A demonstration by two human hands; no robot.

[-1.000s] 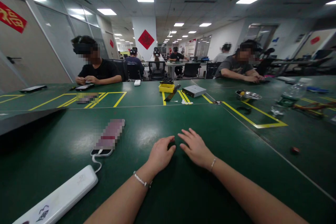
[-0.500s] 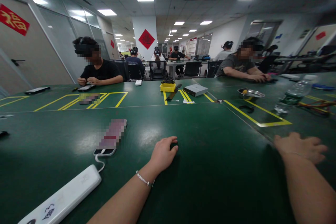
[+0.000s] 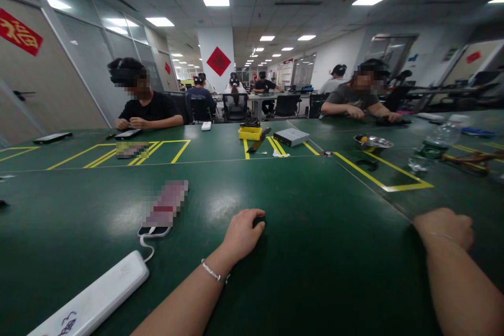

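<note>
My left hand (image 3: 243, 234) rests on the green tabletop (image 3: 315, 252), thumb and forefinger curved with a gap between them and nothing in it. A bracelet circles that wrist. To its left lies a phone (image 3: 165, 207), its screen blurred out, joined by a short white cable (image 3: 147, 249) to a long white power bank (image 3: 98, 291) with handwriting on it. Over on the right, my right hand (image 3: 444, 227) is closed into a fist above the table. No object shows in it; the fingertips are turned away from view.
Farther back are a yellow tray (image 3: 250, 132) of black items, a grey box (image 3: 291, 136) and a metal bowl (image 3: 373, 142). A plastic bottle (image 3: 439, 142) stands beyond my right hand, near cables (image 3: 468, 163). Two people sit across the table.
My right hand has gone from spread fingers to a fist. My left hand keeps its pose. The view has shifted slightly.
</note>
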